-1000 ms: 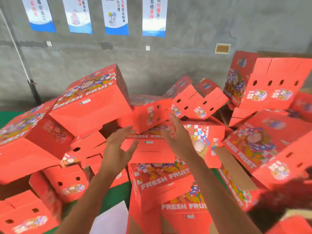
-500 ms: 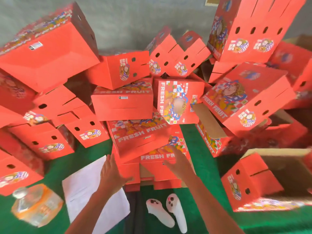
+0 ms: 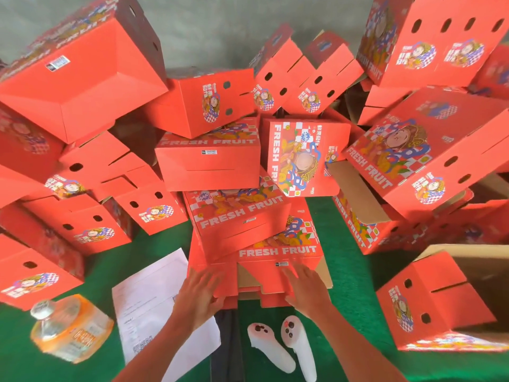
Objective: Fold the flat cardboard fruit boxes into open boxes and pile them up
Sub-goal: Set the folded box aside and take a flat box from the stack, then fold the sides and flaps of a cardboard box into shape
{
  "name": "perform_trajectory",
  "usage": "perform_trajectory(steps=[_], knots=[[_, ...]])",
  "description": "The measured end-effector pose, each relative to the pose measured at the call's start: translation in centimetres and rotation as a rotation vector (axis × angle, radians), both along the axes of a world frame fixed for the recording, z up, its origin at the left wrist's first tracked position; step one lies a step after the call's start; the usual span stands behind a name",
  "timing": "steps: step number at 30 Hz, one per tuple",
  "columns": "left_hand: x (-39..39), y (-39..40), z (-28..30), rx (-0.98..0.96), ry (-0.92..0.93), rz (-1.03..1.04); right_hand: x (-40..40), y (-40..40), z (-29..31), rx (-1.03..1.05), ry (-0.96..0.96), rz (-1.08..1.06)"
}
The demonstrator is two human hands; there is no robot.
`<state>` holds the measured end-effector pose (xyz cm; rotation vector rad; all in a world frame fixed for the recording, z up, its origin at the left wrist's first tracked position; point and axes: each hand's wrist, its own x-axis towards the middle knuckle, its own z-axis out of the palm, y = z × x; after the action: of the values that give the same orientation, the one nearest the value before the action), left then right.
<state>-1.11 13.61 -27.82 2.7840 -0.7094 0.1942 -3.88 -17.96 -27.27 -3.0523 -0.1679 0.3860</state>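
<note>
Green floor (image 3: pixel 355 282), red folded boxes (image 3: pixel 209 158) heaped around. My left hand (image 3: pixel 199 295) and right hand (image 3: pixel 307 289) rest open-fingered on the flat box stack (image 3: pixel 275 271), gripping nothing

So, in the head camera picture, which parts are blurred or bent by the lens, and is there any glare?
Head view: wide-angle lens bends the red cardboard boxes outward at the edges; the clear plastic bottle with orange label and both hands, left and right, are slightly motion-blurred; the flat red box stack prints read sharply; light is even, no strong glare.
</note>
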Motion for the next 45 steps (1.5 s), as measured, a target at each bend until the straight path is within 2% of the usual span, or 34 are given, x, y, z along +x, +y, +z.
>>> perform_trajectory(steps=[3, 5, 8, 10, 15, 17, 21, 26, 28, 32, 34, 37, 39, 41, 45], knots=[[1.6, 0.2, 1.0, -0.082, -0.166, -0.034, 0.3, 0.0, -0.3, 0.058, -0.052, 0.000], [3.6, -0.6, 3.4, -0.032, -0.101, -0.072, 0.3, -0.1, -0.3, 0.080, -0.085, 0.013], [4.9, -1.8, 5.6, 0.107, 0.103, -0.124, -0.1, 0.1, -0.5, 0.094, -0.091, 0.023], [4.4, -2.0, 6.0, 0.053, 0.142, -0.047, -0.3, 0.7, -0.6, 0.101, -0.105, 0.026], [3.8, -2.9, 8.3, -0.133, 0.072, 0.046, -0.1, 1.2, 1.4, 0.196, -0.189, 0.097], [4.6, -3.1, 10.1, -0.191, 0.083, 0.072, 0.1, 1.1, 3.3, 0.211, -0.284, 0.153], [6.4, -3.5, 15.2, -0.289, 0.127, 0.120, 0.7, 0.8, 6.7, 0.126, -0.631, 0.267], [7.7, -4.3, 21.6, -0.399, 0.184, 0.102, 2.7, 1.1, 11.0, 0.067, -0.918, 0.349], [7.8, -4.9, 23.7, -0.478, 0.235, 0.139, 3.5, 1.3, 13.4, 0.053, -1.000, 0.361], [8.8, -5.3, 26.5, -0.707, 0.196, 0.241, 4.0, 1.4, 18.4, 0.051, -1.107, 0.423], [9.0, -4.9, 27.5, -0.909, 0.186, 0.282, 3.7, 1.2, 21.2, 0.060, -1.134, 0.435], [9.1, -4.1, 27.7, -1.354, 0.306, 0.415, 3.2, 0.5, 25.4, 0.097, -1.190, 0.413], [8.7, -3.7, 27.2, -1.557, 0.374, 0.512, 3.2, -0.1, 27.7, 0.120, -1.176, 0.345], [8.2, -3.6, 26.3, -1.645, 0.331, 0.588, 3.3, -0.1, 28.8, 0.105, -1.077, 0.274], [6.2, -4.3, 23.4, -1.527, 0.095, 0.740, 3.4, 0.8, 26.7, 0.022, -0.645, 0.118]])
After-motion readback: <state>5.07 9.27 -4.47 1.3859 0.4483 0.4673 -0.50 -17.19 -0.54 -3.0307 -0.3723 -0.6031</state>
